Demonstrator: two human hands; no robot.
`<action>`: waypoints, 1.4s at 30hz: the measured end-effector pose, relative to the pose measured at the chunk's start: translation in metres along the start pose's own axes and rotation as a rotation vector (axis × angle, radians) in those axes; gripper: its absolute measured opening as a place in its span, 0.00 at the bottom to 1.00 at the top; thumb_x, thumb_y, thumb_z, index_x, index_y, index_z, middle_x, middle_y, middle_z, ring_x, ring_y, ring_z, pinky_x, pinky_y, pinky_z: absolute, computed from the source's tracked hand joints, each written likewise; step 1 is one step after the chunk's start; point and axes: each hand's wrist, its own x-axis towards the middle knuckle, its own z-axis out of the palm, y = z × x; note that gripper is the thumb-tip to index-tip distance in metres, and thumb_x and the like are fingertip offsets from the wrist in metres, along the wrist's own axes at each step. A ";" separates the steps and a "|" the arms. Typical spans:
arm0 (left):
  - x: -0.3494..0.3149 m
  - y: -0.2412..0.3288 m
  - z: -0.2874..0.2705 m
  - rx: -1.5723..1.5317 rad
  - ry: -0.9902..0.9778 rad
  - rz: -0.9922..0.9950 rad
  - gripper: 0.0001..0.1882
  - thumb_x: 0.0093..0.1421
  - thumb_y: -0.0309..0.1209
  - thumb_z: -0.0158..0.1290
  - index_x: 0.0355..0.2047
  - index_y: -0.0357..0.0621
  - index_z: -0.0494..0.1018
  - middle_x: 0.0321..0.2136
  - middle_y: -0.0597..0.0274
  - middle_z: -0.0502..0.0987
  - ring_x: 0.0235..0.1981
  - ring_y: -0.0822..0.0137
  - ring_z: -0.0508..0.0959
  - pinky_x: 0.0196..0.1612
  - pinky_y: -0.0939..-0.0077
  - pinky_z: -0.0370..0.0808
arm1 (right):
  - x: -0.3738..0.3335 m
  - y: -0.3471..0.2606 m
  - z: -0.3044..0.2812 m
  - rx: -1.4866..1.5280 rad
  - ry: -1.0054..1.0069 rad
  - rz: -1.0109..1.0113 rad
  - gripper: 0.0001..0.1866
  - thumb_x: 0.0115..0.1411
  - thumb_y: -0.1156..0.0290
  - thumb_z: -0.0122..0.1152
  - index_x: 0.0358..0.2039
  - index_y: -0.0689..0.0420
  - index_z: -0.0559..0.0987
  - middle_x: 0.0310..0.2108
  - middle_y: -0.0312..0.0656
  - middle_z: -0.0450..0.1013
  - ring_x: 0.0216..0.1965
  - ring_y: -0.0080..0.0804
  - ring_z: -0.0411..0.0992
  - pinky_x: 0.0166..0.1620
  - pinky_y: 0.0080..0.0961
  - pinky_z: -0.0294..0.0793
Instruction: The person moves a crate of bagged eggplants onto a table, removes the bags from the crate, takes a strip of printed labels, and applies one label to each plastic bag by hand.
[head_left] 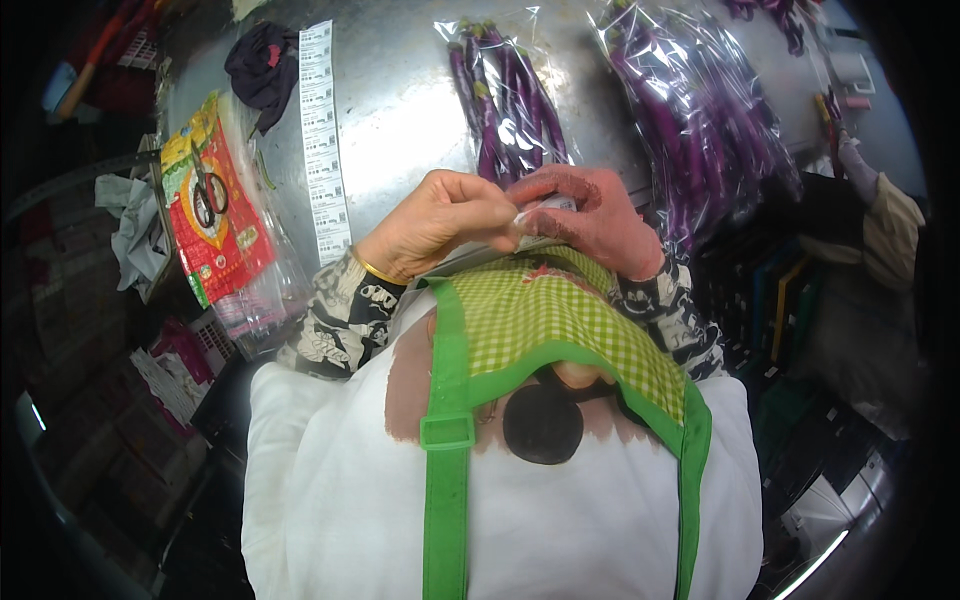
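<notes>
At the far left of the steel worktop (400, 110) we see scissors (208, 195) lying on a stack of red printed bags (215, 215), with a strip of labels (324, 140) just right of them and a dark cloth (262, 65) at its far end. Our left hand (440, 225) is curled, fingertips pinching a small white label (545, 210) at the near edge. Our right hand (595, 220) meets it, fingers closed on the same label from the other side. Beyond the hands lies a clear bag of aubergines (505, 100), and right of it a bigger bag (690, 120). A green checked apron (560, 320) fills the near view.
</notes>
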 end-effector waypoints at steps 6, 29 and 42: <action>0.000 0.004 0.000 -0.044 -0.072 -0.039 0.04 0.59 0.23 0.58 0.33 0.34 0.80 0.30 0.55 0.82 0.31 0.68 0.83 0.39 0.78 0.80 | 0.001 0.000 -0.002 -0.063 -0.037 -0.098 0.14 0.55 0.74 0.67 0.42 0.62 0.81 0.40 0.40 0.77 0.41 0.24 0.74 0.46 0.22 0.73; 0.033 0.002 -0.044 -0.195 0.090 0.045 0.09 0.61 0.27 0.58 0.38 0.32 0.76 0.35 0.57 0.79 0.36 0.69 0.80 0.42 0.75 0.82 | 0.017 0.017 -0.021 0.281 0.090 0.064 0.30 0.58 0.78 0.64 0.60 0.64 0.66 0.44 0.38 0.73 0.43 0.21 0.70 0.47 0.20 0.72; 0.030 0.004 -0.017 0.077 0.068 0.009 0.07 0.59 0.25 0.59 0.35 0.32 0.78 0.29 0.56 0.81 0.30 0.67 0.82 0.38 0.78 0.81 | 0.027 0.010 -0.022 -0.613 0.051 -0.366 0.12 0.48 0.79 0.68 0.36 0.58 0.80 0.43 0.41 0.70 0.47 0.37 0.70 0.49 0.29 0.72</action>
